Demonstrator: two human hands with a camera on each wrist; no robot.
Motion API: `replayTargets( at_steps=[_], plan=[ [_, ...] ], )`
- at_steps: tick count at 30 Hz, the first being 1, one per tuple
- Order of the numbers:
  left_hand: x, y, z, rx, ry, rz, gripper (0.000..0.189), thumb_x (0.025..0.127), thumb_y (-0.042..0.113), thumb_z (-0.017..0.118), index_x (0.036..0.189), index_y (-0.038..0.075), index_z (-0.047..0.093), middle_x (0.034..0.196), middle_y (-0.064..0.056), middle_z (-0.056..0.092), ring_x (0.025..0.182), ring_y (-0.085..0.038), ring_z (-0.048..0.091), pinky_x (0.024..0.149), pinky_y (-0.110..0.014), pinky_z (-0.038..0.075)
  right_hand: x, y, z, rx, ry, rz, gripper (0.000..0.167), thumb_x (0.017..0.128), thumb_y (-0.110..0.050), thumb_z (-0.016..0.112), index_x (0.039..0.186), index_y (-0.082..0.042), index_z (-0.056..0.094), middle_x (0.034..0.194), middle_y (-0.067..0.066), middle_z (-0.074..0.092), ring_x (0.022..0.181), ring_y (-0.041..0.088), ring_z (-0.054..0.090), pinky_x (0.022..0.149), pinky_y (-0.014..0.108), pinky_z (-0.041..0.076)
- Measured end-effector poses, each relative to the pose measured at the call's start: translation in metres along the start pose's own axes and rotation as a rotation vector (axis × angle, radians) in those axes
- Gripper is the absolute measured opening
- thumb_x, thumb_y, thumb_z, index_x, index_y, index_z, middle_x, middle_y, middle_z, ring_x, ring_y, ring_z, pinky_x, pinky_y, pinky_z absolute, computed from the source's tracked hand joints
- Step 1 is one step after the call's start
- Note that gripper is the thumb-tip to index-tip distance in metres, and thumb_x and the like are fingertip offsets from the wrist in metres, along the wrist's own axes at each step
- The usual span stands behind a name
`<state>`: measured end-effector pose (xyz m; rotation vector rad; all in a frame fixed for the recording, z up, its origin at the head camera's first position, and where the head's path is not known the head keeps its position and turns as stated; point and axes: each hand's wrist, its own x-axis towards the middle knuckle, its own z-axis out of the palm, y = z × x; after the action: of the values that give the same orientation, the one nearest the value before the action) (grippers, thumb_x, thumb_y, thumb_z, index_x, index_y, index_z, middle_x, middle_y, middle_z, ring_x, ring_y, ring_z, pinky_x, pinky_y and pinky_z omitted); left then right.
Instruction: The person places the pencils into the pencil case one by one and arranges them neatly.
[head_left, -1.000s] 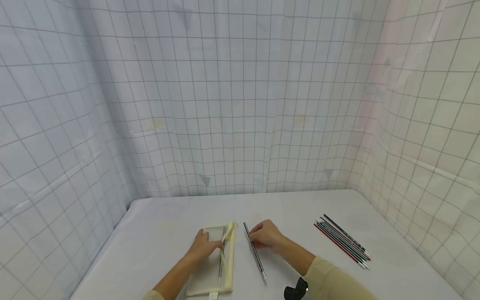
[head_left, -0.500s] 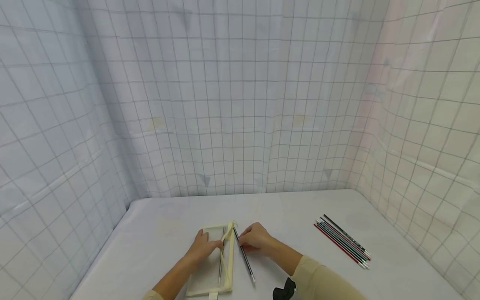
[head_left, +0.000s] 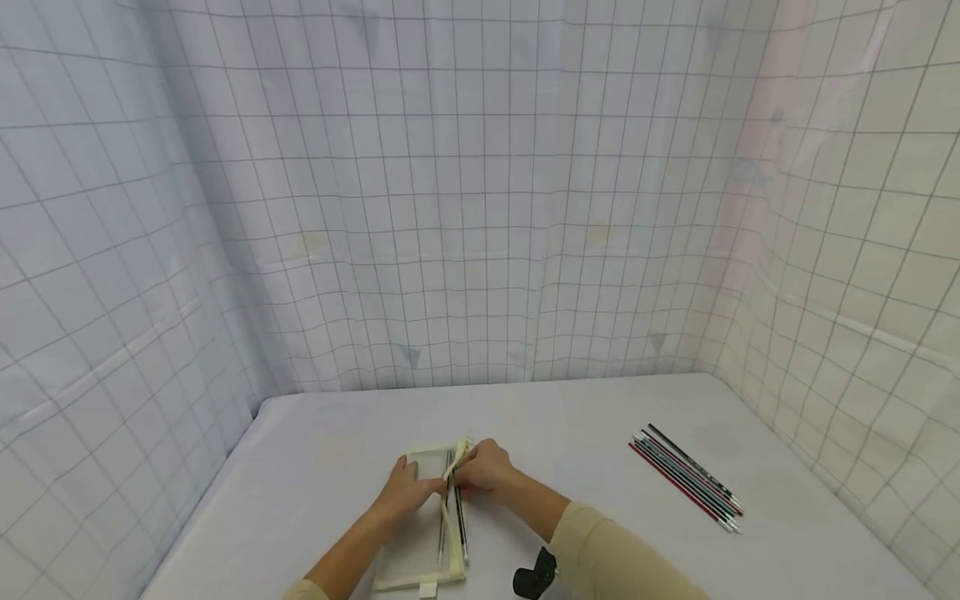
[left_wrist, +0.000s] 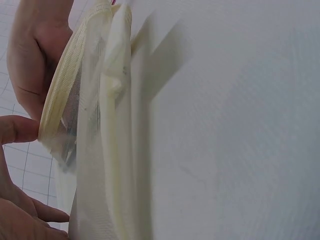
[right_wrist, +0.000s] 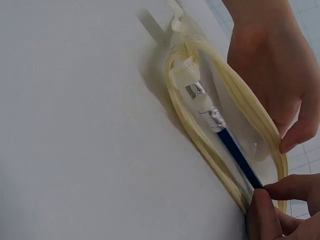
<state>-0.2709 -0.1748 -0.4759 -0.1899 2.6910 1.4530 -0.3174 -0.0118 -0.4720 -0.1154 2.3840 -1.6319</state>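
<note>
A cream-edged mesh pencil case [head_left: 408, 582] lies on the table with its zipper side facing right. My left hand [head_left: 403, 496] spans its top and holds it, thumb at the zipper edge [right_wrist: 250, 112], which stands apart from the other edge as an oval mouth. My right hand [head_left: 486, 468] pinches a dark pencil [right_wrist: 239, 156] in that mouth, its silver ferrule and white eraser toward the near end. Behind mesh, another pencil [head_left: 441, 537] shows inside the case. In the left wrist view, the case hides part of the right hand [left_wrist: 37, 55].
Several pencils [head_left: 686, 479], dark, red and green, lie in a loose bundle on the right of the white table [head_left: 585, 425]. White gridded curtains [head_left: 480, 208] enclose the back and sides. A black wrist camera [head_left: 535, 575] sits by the right sleeve.
My right hand has moved left with the pencil, from beside the case into its zipper opening; the pencil has turned more in line with the case. My left hand stays on the case.
</note>
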Motion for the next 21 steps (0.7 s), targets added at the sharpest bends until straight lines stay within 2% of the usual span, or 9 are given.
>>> replayTargets(
  at_steps=[5, 8, 10, 14, 17, 21],
  plan=[
    [0.000, 0.002, 0.000, 0.003, -0.007, -0.007, 0.096, 0.078, 0.028, 0.071, 0.148, -0.023, 0.029, 0.162, -0.039, 0.010, 0.146, -0.058, 0.019, 0.114, -0.069, 0.025, 0.003, 0.003, 0.006, -0.089, 0.034, -0.068, 0.015, 0.077, 0.005, 0.083, 0.074, -0.002, 0.071, 0.064, 0.005, 0.068, 0.057, 0.014, 0.065, 0.053, 0.024, 0.055],
    [-0.001, 0.002, -0.001, -0.016, -0.018, -0.013, 0.096, 0.079, 0.028, 0.071, 0.149, -0.022, 0.027, 0.163, -0.038, 0.008, 0.146, -0.058, 0.017, 0.113, -0.070, 0.024, 0.004, 0.004, 0.008, -0.096, 0.038, -0.103, 0.017, 0.077, 0.004, 0.084, 0.071, -0.003, 0.070, 0.061, 0.005, 0.067, 0.053, 0.013, 0.064, 0.051, 0.024, 0.055],
    [-0.001, 0.002, -0.002, -0.021, -0.023, -0.008, 0.097, 0.081, 0.029, 0.071, 0.149, -0.023, 0.026, 0.163, -0.039, 0.007, 0.147, -0.059, 0.015, 0.114, -0.070, 0.023, 0.004, 0.004, 0.010, -0.057, 0.029, -0.099, 0.017, 0.078, 0.005, 0.083, 0.072, -0.002, 0.069, 0.062, 0.006, 0.067, 0.053, 0.013, 0.066, 0.052, 0.025, 0.056],
    [-0.002, 0.002, -0.002, -0.025, -0.034, 0.000, 0.096, 0.084, 0.031, 0.071, 0.148, -0.024, 0.025, 0.162, -0.041, 0.006, 0.146, -0.060, 0.013, 0.114, -0.071, 0.020, 0.004, 0.005, 0.013, 0.099, -0.035, -0.034, 0.006, 0.083, 0.010, 0.076, 0.084, 0.005, 0.072, 0.067, 0.010, 0.070, 0.056, 0.014, 0.068, 0.056, 0.026, 0.059],
    [-0.001, 0.001, -0.002, -0.027, -0.034, 0.004, 0.096, 0.085, 0.031, 0.071, 0.147, -0.026, 0.025, 0.161, -0.042, 0.007, 0.147, -0.060, 0.012, 0.115, -0.071, 0.018, 0.005, 0.007, 0.011, 0.196, -0.094, 0.017, 0.008, 0.087, 0.012, 0.071, 0.093, 0.008, 0.074, 0.071, 0.012, 0.072, 0.059, 0.015, 0.069, 0.057, 0.026, 0.059],
    [0.000, 0.001, -0.003, -0.027, -0.024, 0.005, 0.097, 0.082, 0.031, 0.072, 0.147, -0.026, 0.027, 0.161, -0.042, 0.007, 0.146, -0.060, 0.013, 0.115, -0.071, 0.018, 0.005, 0.004, 0.002, 0.214, -0.154, 0.034, 0.007, 0.088, 0.010, 0.071, 0.095, 0.008, 0.073, 0.074, 0.014, 0.073, 0.059, 0.015, 0.067, 0.054, 0.024, 0.057]
  ],
)
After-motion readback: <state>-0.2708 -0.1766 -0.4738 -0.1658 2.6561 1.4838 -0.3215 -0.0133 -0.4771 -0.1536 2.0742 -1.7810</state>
